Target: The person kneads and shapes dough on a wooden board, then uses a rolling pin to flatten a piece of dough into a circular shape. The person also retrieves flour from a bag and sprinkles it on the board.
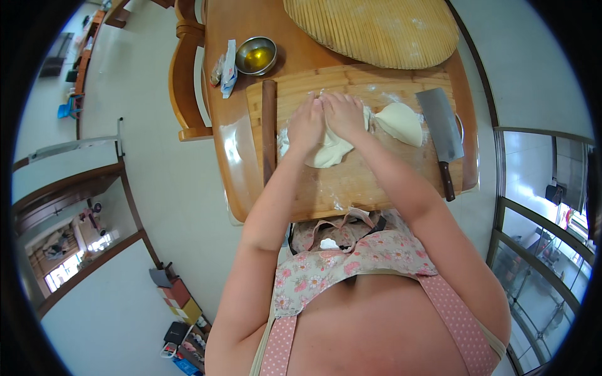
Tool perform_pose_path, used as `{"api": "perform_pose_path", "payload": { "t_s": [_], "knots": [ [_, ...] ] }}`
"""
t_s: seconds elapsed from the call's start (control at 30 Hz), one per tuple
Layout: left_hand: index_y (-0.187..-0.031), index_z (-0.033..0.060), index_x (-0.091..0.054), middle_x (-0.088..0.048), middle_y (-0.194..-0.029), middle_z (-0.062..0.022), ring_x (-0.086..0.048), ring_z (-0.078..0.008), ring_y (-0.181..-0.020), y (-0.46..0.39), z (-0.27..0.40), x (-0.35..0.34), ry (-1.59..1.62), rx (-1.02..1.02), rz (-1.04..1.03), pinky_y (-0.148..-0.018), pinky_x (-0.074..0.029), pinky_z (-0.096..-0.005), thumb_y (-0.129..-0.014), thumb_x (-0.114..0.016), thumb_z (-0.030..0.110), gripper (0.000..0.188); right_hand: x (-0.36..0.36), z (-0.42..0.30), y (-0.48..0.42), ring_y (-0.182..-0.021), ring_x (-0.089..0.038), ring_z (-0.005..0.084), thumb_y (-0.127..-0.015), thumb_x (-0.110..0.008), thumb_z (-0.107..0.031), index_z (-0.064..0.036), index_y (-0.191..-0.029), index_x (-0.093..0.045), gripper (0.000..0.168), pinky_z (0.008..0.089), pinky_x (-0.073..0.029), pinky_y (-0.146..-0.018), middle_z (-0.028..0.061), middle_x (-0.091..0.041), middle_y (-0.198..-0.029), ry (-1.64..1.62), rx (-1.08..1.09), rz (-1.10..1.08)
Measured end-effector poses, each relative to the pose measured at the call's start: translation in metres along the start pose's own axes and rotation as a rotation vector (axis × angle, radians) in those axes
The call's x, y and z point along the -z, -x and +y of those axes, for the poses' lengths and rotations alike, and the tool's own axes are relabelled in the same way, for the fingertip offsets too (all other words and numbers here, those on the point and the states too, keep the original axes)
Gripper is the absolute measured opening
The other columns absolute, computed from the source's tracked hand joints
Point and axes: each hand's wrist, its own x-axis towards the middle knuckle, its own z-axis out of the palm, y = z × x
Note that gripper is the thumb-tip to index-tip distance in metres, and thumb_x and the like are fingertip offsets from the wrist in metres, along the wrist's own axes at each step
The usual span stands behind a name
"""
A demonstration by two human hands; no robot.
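Note:
Side by side, my left hand (305, 126) and my right hand (344, 116) press down on a flattened piece of white dough (330, 152), fingers bent over its far part. The hands hide much of that dough. Beneath it lies a floured wooden board (343, 192). A second piece of dough (402, 123), smooth and wedge-shaped, rests to the right of my right hand. Left of my left hand is a dark wooden rolling pin (268, 122), partly covered by my forearm. A cleaver (441, 124) lies along the board's right side, its handle towards me.
Beyond the board stands a metal bowl (241, 58) of yellow liquid, beside a plastic packet (229, 70). A large ribbed round mat (376, 28), dusted with flour, overhangs the board's far side. A wooden chair (181, 94) stands at the left of the table (230, 155).

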Motion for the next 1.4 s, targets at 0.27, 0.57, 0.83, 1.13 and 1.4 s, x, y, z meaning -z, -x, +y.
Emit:
{"api": "perform_pose_path", "payload": {
  "t_s": [0.27, 0.57, 0.83, 1.13, 1.4],
  "knots": [
    [-0.137, 0.0005, -0.045, -0.043, -0.141, -0.0210, -0.041, -0.0337, -0.130, 0.048, -0.012, 0.024, 0.412, 0.043, -0.006, -0.111, -0.029, -0.0387, -0.098, -0.044, 0.030, 0.049, 0.037, 0.042, 0.013, -0.105, -0.056, 0.0389, -0.099, -0.039, -0.035, -0.003, -0.105, -0.066, 0.042, 0.0442, -0.043, -0.092, 0.0196, -0.064, -0.107, -0.113, -0.171, 0.002],
    [-0.130, 0.0004, -0.052, -0.050, -0.131, -0.0181, -0.047, -0.0300, -0.122, 0.065, -0.031, 0.002, 0.499, -0.023, 0.107, -0.106, -0.033, -0.0365, -0.096, -0.051, 0.025, 0.042, 0.018, 0.014, 0.048, -0.082, -0.057, 0.0309, -0.096, -0.051, -0.031, -0.002, -0.085, -0.062, 0.033, 0.0421, -0.043, -0.075, 0.0167, -0.063, -0.087, -0.745, -0.396, 0.079],
    [-0.129, 0.0006, -0.053, -0.052, -0.128, -0.0166, -0.047, -0.0272, -0.122, 0.053, -0.027, 0.002, 0.641, 0.139, 0.099, -0.106, -0.033, -0.0348, -0.099, -0.042, 0.028, 0.043, -0.011, -0.052, 0.077, -0.117, -0.048, 0.0316, -0.091, -0.050, -0.028, -0.005, -0.125, -0.053, 0.041, 0.0442, -0.037, -0.098, 0.0143, -0.054, -0.125, 0.095, -0.002, 0.309],
    [-0.141, 0.0023, -0.037, -0.048, -0.137, -0.0109, -0.045, -0.0228, -0.126, 0.038, -0.006, 0.005, 1.029, 0.379, 0.128, -0.107, -0.033, -0.0358, -0.101, -0.036, 0.036, 0.052, -0.020, -0.033, 0.024, -0.107, -0.051, 0.0277, -0.089, -0.052, -0.032, -0.011, -0.123, -0.055, 0.040, 0.0433, -0.039, -0.089, 0.0093, -0.056, -0.113, 0.167, 0.022, 0.175],
    [-0.141, 0.0052, -0.039, -0.047, -0.140, -0.0100, -0.042, -0.0237, -0.130, 0.035, 0.007, 0.017, 1.257, 0.514, 0.058, -0.108, -0.032, -0.0342, -0.101, -0.032, 0.042, 0.055, 0.022, -0.008, -0.030, -0.105, -0.055, 0.0201, -0.099, -0.043, -0.045, -0.008, -0.102, -0.065, 0.043, 0.0371, -0.041, -0.093, 0.0079, -0.063, -0.108, -0.971, -0.435, -0.381]
  ]
}}
